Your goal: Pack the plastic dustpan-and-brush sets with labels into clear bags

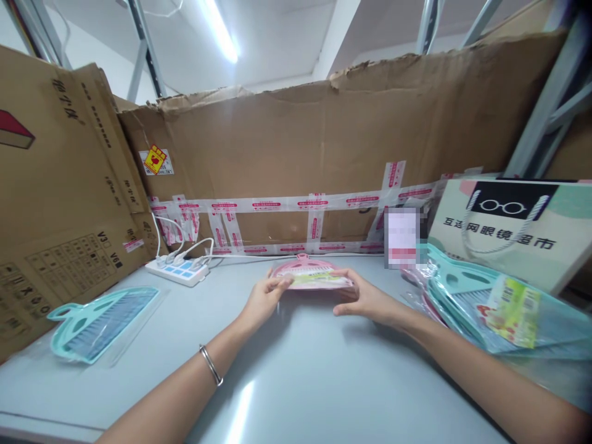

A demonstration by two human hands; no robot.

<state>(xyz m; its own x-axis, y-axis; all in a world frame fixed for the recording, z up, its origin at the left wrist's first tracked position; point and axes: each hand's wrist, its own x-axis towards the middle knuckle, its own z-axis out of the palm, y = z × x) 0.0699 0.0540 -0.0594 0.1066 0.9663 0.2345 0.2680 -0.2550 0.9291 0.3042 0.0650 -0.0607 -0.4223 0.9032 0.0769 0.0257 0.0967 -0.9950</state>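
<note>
A pink dustpan and brush set (319,266) with a yellow-green label is held up off the table, tilted, between my two hands. My left hand (266,299) pinches its left end, thumb against the near edge. At its right end, my right hand (365,297) has its fingers bent round the edge, with the thumb lower and apart. Far from both hands, a teal dustpan and brush set (104,324) lies on the left in clear plastic. Several bagged sets, with a teal one (467,290) on top and pink underneath, are piled on the right.
A white power strip (178,270) with plugged-in cables lies at the back left of the grey table (296,382). Cardboard walls (277,148) stand behind and left. A paper bag (504,228) with rope handles stands back right, beside a blurred-out card (402,237).
</note>
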